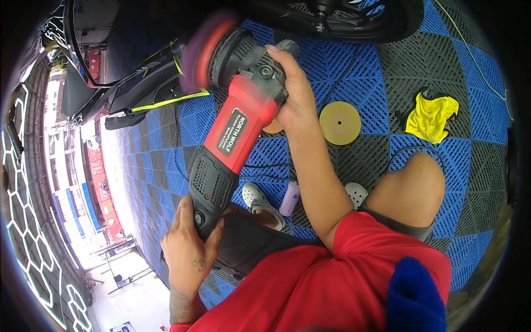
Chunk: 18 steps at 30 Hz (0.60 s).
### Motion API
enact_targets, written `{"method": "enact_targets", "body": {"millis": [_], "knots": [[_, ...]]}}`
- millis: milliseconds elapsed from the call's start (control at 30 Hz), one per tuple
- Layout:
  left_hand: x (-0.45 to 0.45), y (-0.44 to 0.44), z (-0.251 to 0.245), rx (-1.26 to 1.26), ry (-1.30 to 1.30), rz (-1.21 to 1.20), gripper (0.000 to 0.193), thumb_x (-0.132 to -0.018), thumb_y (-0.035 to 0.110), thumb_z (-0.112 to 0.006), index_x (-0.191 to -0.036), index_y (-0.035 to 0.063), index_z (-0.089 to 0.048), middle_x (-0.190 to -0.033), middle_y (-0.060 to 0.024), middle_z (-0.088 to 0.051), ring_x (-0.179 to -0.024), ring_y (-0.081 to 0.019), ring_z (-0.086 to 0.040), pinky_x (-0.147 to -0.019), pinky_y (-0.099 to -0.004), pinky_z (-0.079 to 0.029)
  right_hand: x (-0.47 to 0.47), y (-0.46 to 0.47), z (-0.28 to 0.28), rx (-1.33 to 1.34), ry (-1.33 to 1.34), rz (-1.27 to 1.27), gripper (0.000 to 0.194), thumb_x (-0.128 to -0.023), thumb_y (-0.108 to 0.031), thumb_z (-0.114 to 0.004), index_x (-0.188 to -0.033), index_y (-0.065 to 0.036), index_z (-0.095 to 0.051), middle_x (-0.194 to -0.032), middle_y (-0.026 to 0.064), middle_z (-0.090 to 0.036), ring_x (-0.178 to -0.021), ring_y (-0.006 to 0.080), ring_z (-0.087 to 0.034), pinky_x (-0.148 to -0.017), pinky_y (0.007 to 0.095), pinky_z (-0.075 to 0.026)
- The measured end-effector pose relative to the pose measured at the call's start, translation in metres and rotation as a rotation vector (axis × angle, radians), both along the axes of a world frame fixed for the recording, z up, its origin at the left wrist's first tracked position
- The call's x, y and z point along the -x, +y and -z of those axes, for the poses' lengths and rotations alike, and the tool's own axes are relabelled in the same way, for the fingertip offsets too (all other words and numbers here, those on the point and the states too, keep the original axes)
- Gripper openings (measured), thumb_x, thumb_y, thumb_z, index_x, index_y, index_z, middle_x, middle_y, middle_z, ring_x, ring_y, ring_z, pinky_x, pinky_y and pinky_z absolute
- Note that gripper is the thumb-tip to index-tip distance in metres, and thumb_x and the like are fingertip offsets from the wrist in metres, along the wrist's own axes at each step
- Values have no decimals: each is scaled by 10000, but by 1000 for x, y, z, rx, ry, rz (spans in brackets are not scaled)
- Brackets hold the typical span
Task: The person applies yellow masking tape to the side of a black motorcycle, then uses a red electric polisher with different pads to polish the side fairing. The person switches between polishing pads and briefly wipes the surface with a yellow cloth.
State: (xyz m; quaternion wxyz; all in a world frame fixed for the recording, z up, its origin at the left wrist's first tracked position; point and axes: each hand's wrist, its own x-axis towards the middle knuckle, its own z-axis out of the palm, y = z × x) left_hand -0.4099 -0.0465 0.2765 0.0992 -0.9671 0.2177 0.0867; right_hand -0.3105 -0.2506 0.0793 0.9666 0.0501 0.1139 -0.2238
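Observation:
My left hand point(186, 240) grips the black rear handle of a red and black random orbital polisher point(226, 133). Around the polisher's dark head, near its front grip, my right hand point(296, 85) is closed, thumb on top. A purple pad point(193, 62) on a red backing plate is mounted at the front, its edge blurred. Beside the pad is a glossy black motorcycle body panel point(149, 83) with yellow-green trim. Whether pad and panel touch, I cannot tell. The motorcycle's black spoked wheel point(365, 20) shows at the top.
Blue and grey grid tiles point(356, 166) cover the floor. On them lie a round yellow pad point(340, 123), a yellow cloth point(431, 118), a lilac bottle point(289, 199) and a partly hidden orange disc point(273, 127). Dark cords run across the tiles. A blue towel point(415, 290) hangs near my shoulder.

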Motion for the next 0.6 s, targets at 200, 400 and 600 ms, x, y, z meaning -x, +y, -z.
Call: {"method": "enact_targets", "body": {"millis": [200, 400, 600], "knots": [[-4, 12, 12, -68, -49, 102, 634, -799, 224, -756, -1309, -41, -487, -1175, -229, -629, -926, -423, -671, -739, -455, -547, -15, 13, 26, -42, -24, -66, 323, -820, -163, -733, -1044, -74, -518, -940, 69, -608, -819, 174, -644, -716, 358, -583], [3, 13, 10, -26, -50, 71, 644, -791, 198, -760, -1325, -36, -486, -1163, -235, -633, -924, -417, -676, -745, -454, -547, -7, 19, 15, -35, 39, -72, 288, -844, -190, -723, -1048, -60, -567, -947, 88, -655, -823, 191, -667, -734, 367, -588], [14, 18, -13, 31, -50, 10, 653, -767, 200, -781, -1297, -62, -503, -1078, -240, -652, -895, -406, -684, -728, -441, -551, 25, 1, -36, 18, -40, 72, 413, -839, -152, -763, -1137, -86, -485, -986, 60, -608, -848, 161, -649, -736, 350, -589]]}}
